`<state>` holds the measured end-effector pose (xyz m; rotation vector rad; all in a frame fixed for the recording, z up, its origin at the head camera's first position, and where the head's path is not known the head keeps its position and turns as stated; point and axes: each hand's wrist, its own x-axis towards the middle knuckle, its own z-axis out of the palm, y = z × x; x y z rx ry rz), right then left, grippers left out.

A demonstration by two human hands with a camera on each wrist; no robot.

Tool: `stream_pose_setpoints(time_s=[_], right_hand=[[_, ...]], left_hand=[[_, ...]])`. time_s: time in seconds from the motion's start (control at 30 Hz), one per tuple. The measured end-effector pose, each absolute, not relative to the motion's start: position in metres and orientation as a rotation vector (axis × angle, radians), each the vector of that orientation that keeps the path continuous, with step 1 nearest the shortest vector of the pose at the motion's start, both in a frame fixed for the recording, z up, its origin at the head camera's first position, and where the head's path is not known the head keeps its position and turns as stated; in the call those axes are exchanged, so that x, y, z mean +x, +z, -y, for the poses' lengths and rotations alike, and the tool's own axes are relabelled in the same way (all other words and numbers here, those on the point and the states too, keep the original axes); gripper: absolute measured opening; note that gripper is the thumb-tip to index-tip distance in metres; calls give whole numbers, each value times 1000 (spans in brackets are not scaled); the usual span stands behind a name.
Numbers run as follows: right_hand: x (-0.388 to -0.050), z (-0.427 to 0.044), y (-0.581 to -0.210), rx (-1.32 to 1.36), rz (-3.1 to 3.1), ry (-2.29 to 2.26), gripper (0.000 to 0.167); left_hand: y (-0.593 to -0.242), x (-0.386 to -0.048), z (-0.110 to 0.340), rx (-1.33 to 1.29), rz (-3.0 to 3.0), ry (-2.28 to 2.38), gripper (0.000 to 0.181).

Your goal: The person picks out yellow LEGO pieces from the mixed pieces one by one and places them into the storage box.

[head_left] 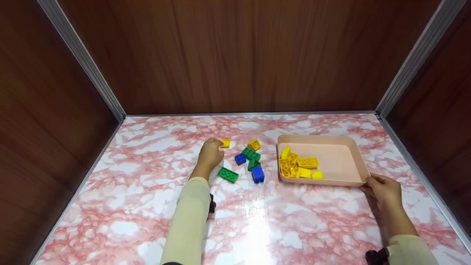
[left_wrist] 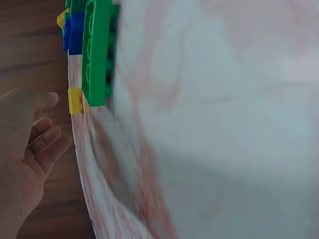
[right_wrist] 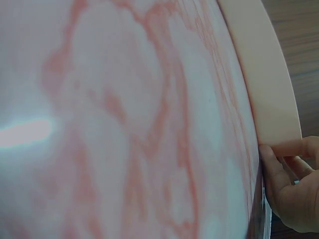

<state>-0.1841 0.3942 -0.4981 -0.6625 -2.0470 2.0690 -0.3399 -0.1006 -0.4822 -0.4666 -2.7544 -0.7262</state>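
My left hand [head_left: 211,154] reaches beside a small yellow brick [head_left: 225,143] at the far left of the loose bricks. In the left wrist view, thumb and fingers stand apart with that yellow brick [left_wrist: 75,101] just beyond them and nothing held. At the right, my right hand [head_left: 385,190] grips the near right corner of a peach tray [head_left: 342,140]. The right wrist view shows the fingers around the corner of the tray wall [right_wrist: 274,84]. Several yellow bricks [head_left: 307,162] lie in the tray's left part.
Between left hand and tray lie another yellow brick [head_left: 254,144], a green brick [head_left: 251,154], a small blue brick [head_left: 240,159], a green piece [head_left: 253,164] and a larger blue brick [head_left: 258,174]. A long green brick [head_left: 228,175] sits near the left wrist. Wood-grain panels [head_left: 250,55] enclose the table.
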Motion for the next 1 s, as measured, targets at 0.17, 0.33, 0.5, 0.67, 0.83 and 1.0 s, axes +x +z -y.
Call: stream_pose_setpoints(time_s=[0.17,0.33,0.5,0.67,0.83,1.0], right_hand=[[-186,-394,-497,-674,2079,2034,54],[-186,-394,-497,-683,2079,2033,53],[-187,-393,-497,-677,2068,2060,54],[-187,-393,-495,-683,2083,2055,54],[-186,-393,-495,-697,2063,2066,54],[-185,-393,-496,-726,2097,2025,54]], left_hand=[[-480,-347,96,-349,2842,-703,27],[-480,-348,86,-293,2966,-645,32],[-482,-348,82,-341,3064,-574,27],[-482,-345,85,-275,3084,-586,21],[-478,-344,91,-277,3052,-512,17],[-477,-347,97,-260,3035,-460,15]])
